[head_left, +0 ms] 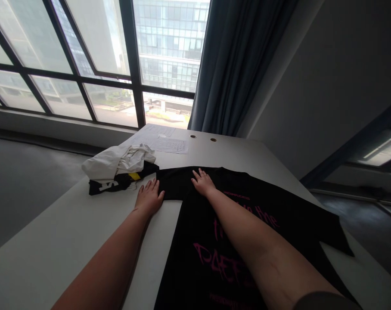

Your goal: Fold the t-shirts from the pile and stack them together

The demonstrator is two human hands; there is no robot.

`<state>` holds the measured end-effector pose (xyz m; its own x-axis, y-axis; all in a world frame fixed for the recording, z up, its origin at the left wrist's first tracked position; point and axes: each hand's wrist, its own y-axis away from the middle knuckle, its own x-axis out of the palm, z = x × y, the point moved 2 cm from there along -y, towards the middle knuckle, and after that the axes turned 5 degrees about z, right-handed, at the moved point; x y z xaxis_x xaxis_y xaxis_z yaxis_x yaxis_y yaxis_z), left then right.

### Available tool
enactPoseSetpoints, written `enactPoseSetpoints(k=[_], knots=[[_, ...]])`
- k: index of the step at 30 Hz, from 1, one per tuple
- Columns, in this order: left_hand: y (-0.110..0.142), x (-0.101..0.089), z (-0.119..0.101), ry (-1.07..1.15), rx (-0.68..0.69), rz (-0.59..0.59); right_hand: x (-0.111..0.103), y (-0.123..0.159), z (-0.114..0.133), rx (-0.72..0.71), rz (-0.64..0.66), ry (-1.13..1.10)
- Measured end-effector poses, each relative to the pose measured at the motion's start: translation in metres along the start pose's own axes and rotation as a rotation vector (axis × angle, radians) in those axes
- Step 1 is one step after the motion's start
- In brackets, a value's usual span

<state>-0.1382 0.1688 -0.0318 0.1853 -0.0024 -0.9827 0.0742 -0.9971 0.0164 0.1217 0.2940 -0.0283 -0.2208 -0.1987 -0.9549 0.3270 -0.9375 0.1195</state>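
Observation:
A black T-shirt (189, 262) with pink lettering lies spread flat on the white table, its neckline toward the window. My left hand (149, 197) rests at the end of its left sleeve, fingers stretched out and a little apart. Near the left shoulder, my right hand (203, 181) lies flat on the cloth with its fingers spread. Neither hand grips the fabric. My right forearm crosses the shirt and hides part of the print. Just beyond my left hand sits a crumpled white and black garment (118, 165) with a yellow patch.
Sheets of paper (169, 144) lie at the far end of the white table (76, 232), near two round cable holes. Past the table are a large window (169, 47) and a blue-grey curtain (234, 64). A grey wall stands at the right.

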Motion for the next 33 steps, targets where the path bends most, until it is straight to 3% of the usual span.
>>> enactPoseSetpoints(k=[4,7,9,13,16,20,27,33], knots=[[0.003,-0.005,-0.002,-0.018,0.001,0.009,-0.012,0.042,-0.063,-0.003,0.014,0.103],[0.003,-0.005,-0.003,-0.037,-0.001,0.009,-0.016,0.091,-0.117,-0.105,0.026,0.164],[0.003,-0.004,-0.002,-0.057,0.001,0.008,-0.019,0.126,-0.158,-0.09,0.0,0.187],[0.001,-0.003,-0.001,-0.093,0.005,-0.001,-0.026,0.185,-0.245,0.142,-0.06,0.234],[-0.001,-0.003,0.001,-0.102,0.006,-0.003,-0.032,0.209,-0.288,0.371,-0.077,0.258],[-0.002,-0.003,0.002,-0.118,0.013,-0.013,-0.036,0.213,-0.299,0.506,-0.088,0.265],[0.0,-0.004,0.002,-0.108,0.017,-0.033,-0.041,0.203,-0.296,0.542,-0.071,0.22],[0.0,-0.004,0.002,-0.112,0.02,-0.039,-0.052,0.168,-0.285,0.628,-0.025,0.172]])
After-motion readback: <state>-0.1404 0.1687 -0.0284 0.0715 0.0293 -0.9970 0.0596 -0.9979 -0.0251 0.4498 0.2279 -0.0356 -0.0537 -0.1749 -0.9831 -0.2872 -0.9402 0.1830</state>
